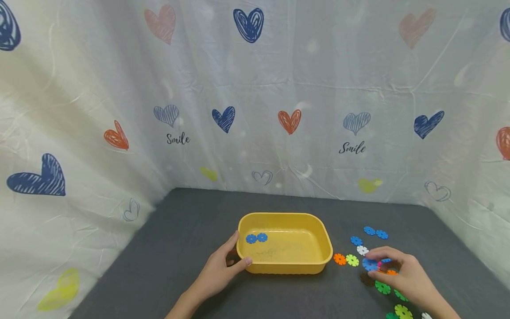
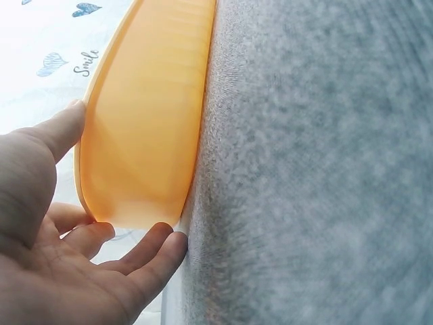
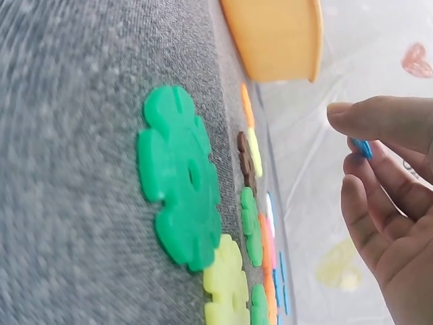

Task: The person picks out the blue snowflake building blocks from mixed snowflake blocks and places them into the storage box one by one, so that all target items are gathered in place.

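My left hand (image 1: pixel 217 268) grips the left end of a yellow plastic basin (image 1: pixel 284 268), thumb at the near rim and fingers along its outer end wall. Two blue snowflake discs (image 1: pixel 256 238) lie inside the basin toward the left. To the right, my right hand (image 1: pixel 402 270) pinches a blue snowflake disc (image 3: pixel 364 148) between thumb and fingers, raised over the scattered discs. Around that hand lie an orange disc (image 1: pixel 340 259), a yellow-green disc (image 1: pixel 352 260), a white disc (image 1: pixel 362 250) and a brown disc (image 1: pixel 366 279). Some discs are partly hidden behind the hand.
Several green discs (image 1: pixel 383 287) lie nearer to me on the right of the grey tabletop (image 1: pixel 159 266). Farther back are a few blue discs (image 1: pixel 369 231). A white curtain (image 1: pixel 255 88) printed with hearts stands behind and at both sides.
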Demonstrator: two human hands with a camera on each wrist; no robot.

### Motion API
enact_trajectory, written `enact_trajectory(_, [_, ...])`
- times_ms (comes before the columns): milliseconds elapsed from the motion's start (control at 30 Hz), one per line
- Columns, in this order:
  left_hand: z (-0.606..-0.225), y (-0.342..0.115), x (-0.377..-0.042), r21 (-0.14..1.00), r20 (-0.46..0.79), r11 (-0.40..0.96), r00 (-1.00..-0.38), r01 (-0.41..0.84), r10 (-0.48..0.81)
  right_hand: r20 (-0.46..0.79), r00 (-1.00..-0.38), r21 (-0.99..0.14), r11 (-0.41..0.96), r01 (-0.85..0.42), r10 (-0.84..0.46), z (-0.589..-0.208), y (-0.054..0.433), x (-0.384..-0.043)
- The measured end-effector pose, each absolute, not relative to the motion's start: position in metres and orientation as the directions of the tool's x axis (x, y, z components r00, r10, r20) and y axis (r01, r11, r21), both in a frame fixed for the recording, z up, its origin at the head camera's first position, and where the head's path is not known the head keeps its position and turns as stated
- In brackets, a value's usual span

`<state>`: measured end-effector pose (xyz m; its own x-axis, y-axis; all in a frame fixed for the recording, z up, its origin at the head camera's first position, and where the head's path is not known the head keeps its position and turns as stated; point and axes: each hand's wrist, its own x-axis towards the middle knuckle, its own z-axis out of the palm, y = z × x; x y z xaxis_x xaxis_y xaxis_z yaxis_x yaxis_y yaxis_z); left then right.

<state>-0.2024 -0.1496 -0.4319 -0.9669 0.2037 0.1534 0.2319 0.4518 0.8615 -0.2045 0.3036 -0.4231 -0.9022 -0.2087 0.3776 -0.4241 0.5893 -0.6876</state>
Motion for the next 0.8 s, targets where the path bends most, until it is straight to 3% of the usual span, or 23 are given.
enact_trajectory(233, [-0.432, -0.15, -0.203, 0.86, 0.154, 0.454, -0.967, 0.231, 0.201, 0.419, -0.88, -0.673, 0.574, -0.466, -0.222, -0.419, 0.301, -0.205])
enact_trajectory(800, [-0.436, -0.151, -0.205, 0.856, 0.135, 0.47, -0.972, 0.213, 0.194, 0.401, -0.899, -0.717, 0.551, -0.426, -0.174, -0.398, 0.278, -0.21])
